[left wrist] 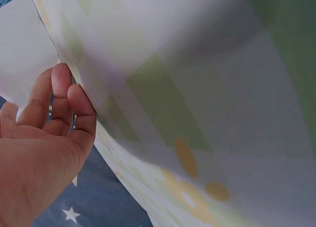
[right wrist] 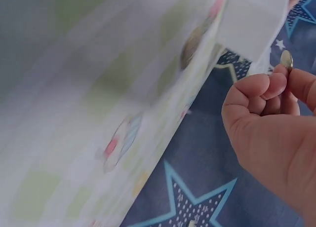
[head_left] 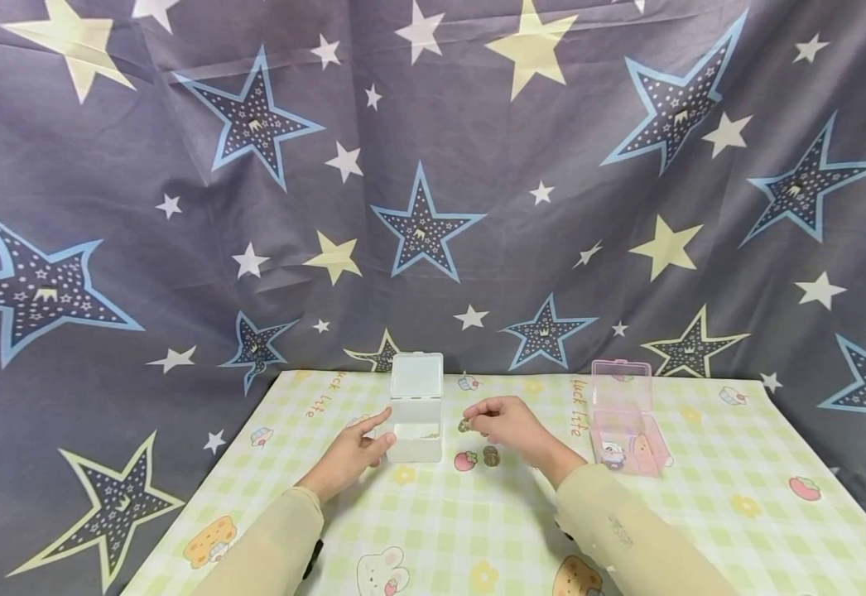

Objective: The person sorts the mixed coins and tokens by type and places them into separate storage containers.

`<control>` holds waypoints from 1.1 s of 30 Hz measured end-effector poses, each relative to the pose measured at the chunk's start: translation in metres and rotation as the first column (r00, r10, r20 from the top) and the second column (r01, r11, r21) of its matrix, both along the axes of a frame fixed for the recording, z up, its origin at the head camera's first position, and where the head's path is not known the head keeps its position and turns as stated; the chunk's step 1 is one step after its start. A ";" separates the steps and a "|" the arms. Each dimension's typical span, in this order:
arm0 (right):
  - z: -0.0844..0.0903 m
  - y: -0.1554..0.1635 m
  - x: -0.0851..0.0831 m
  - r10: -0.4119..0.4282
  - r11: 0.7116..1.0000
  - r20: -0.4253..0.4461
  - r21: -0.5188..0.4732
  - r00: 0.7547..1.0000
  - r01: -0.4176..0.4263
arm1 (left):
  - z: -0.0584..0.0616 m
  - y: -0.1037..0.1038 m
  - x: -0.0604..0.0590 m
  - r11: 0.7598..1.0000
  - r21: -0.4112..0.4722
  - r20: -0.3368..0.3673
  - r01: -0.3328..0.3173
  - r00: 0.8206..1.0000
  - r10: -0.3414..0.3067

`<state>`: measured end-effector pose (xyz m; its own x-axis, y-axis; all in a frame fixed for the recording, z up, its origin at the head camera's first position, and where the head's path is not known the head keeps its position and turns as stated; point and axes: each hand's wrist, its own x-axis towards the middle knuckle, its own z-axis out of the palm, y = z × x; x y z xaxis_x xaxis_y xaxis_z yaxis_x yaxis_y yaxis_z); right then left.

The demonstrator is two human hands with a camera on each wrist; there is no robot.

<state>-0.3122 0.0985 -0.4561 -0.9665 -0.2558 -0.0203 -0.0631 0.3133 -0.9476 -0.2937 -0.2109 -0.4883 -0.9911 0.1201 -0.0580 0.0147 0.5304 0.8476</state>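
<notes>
A small white box (head_left: 415,448) with its lid (head_left: 417,377) raised stands on the table; some small gold bits show inside. At its left side, my left hand (head_left: 351,457) touches or nearly touches the wall with extended fingers and thumb. In the left wrist view the fingers (left wrist: 60,86) lie beside the white box. To the right of the box, my right hand (head_left: 511,429) pinches a gold-coloured coin (right wrist: 287,59) between thumb and fingertips, a little above the table. Brownish coins (head_left: 491,456) lie on the cloth below that hand.
A clear pink box (head_left: 649,451) with its lid raised stands at the right, holding small printed items. The tablecloth (head_left: 433,530) is green-checked with cartoon prints. A dark star-patterned curtain (head_left: 448,314) hangs behind the table.
</notes>
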 end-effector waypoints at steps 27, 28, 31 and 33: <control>-0.011 -0.053 0.005 0.053 0.995 0.059 -0.092 0.997 -0.047 | -0.001 -0.001 0.000 1.000 0.004 0.006 0.000 1.000 0.000; -0.011 -0.053 0.005 0.053 0.995 0.060 -0.093 0.997 -0.047 | -0.001 -0.001 0.000 1.000 0.001 0.002 0.003 1.000 -0.003; -0.010 -0.053 0.006 0.048 0.995 0.057 -0.089 0.997 -0.043 | -0.001 -0.001 -0.001 1.000 -0.003 0.001 0.006 1.000 -0.006; -0.009 -0.054 0.006 0.046 0.996 0.054 -0.085 0.997 -0.041 | -0.002 -0.001 -0.001 1.000 -0.008 0.000 0.007 1.000 -0.007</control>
<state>-0.3058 0.0449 -0.4652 -0.9524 -0.3006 -0.0505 -0.0212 0.2304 -0.9729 -0.2946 -0.2118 -0.4898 -0.9902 0.1268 -0.0592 0.0184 0.5369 0.8434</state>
